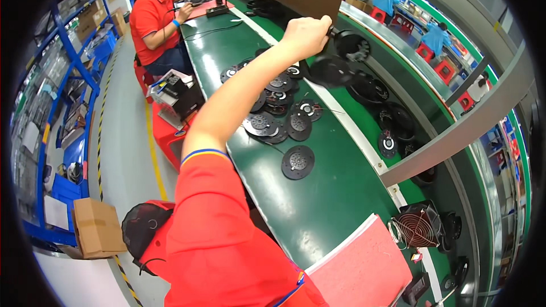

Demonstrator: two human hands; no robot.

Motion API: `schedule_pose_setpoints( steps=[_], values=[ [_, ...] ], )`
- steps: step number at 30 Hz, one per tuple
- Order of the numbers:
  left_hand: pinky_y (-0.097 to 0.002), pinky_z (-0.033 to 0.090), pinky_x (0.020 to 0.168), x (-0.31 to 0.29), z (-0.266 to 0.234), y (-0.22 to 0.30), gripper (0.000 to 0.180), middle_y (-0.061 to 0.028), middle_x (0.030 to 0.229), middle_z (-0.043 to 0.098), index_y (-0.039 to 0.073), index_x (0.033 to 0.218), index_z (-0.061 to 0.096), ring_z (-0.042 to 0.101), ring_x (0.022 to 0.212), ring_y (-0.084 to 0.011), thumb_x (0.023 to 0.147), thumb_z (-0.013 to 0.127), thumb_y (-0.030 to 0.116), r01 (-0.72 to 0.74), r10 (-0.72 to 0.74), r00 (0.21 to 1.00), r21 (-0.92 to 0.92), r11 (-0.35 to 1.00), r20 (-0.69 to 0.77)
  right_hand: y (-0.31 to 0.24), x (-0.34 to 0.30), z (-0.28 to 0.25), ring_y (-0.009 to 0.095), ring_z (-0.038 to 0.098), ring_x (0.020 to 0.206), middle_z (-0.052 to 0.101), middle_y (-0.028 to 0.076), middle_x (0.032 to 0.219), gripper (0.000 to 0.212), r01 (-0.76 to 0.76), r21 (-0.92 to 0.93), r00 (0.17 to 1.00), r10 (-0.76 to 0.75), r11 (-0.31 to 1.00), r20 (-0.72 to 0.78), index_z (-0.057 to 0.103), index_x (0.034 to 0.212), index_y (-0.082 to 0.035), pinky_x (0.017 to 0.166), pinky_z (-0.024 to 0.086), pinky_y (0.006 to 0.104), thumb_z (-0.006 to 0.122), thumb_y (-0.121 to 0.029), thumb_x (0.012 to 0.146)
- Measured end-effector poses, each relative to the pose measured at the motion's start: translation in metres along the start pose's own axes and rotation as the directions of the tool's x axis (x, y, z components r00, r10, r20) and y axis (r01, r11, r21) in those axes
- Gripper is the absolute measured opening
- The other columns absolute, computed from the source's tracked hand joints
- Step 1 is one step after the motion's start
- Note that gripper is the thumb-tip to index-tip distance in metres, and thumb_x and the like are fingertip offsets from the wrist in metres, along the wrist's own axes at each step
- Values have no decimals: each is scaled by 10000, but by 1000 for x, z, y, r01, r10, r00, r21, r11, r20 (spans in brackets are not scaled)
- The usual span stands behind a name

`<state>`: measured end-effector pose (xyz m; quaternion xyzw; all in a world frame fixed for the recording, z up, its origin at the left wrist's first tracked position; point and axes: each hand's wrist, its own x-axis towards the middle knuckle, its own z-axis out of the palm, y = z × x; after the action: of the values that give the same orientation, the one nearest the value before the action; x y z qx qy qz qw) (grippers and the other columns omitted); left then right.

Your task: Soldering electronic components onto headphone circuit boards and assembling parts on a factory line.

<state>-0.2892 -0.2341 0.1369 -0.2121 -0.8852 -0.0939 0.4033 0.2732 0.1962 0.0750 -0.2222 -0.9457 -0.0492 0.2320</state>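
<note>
My left hand (309, 37) reaches far out over the bench, its fingers closed at the edge of a black round disc part (352, 45). Just below hangs a second, motion-blurred black disc (330, 71); I cannot tell whether it is gripped too. Under and beside my forearm lies a loose pile of similar black discs (280, 83), some with pale ring centres and thin wires. Nearer me, one perforated disc (298, 162) lies apart, flat on the green bench top (284, 210). My right hand is out of view.
More black round parts (398, 119) fill the channel beyond the white strip. A grey slanted post (449, 136) crosses the right side. Near me are a pink sheet (364, 267) and a fan with a copper-coloured grille (418, 227). A co-worker in red (153, 28) sits at the far left.
</note>
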Motion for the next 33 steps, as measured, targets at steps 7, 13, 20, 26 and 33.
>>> schedule_pose_setpoints(
  steps=[7, 13, 20, 26, 33],
  values=[
    [-430, 462, 784, -100, -98, 140, 357, -235, 910, 639, 8, 1070, 555, 604, 915, -392, 823, 603, 262, 290, 349, 705, -699, 653, 618, -35, -22, 12, 243, 589, 1005, 609, 164, 1179, 366, -102, 105, 990, 111, 989, -82, 544, 1211, -5, 850, 436, 325, 570, 50, 850],
    [-430, 469, 799, -192, -69, 248, 472, -282, 928, 624, -49, 1145, 512, 606, 911, -417, 834, 596, 296, 400, 563, 557, -791, 463, 611, -112, 24, 37, 333, 595, 1044, 627, 210, 1096, 277, 309, 554, 950, -230, 773, -210, 475, 905, -40, 882, 467, 378, 629, 128, 746],
    [-389, 477, 796, -191, -50, 292, 271, -126, 970, 571, 42, 983, 638, 559, 903, -327, 809, 642, 250, -31, 575, 722, -812, 582, 384, -86, -23, 33, 326, 631, 964, 635, 213, 1069, 341, 254, 544, 967, -208, 800, -145, 465, 889, -40, 821, 504, 369, 668, 137, 679],
    [-415, 364, 966, -202, -23, 322, 237, -175, 1081, 593, 47, 842, 691, 506, 1069, -337, 757, 654, 266, -103, 723, 653, -920, 378, 224, -103, -27, 40, 365, 616, 984, 635, 199, 1087, 328, 284, 550, 955, -282, 786, -89, 490, 915, -42, 862, 479, 396, 676, 110, 692],
    [-426, 414, 863, -215, -64, 298, 119, -160, 1119, 578, 67, 753, 667, 514, 1069, -306, 743, 604, 168, -460, 727, 670, -853, 248, -150, -111, -12, 58, 317, 608, 1015, 618, 202, 1122, 242, 277, 620, 954, -285, 734, -89, 472, 922, -26, 896, 458, 380, 599, 119, 776]
  ],
)
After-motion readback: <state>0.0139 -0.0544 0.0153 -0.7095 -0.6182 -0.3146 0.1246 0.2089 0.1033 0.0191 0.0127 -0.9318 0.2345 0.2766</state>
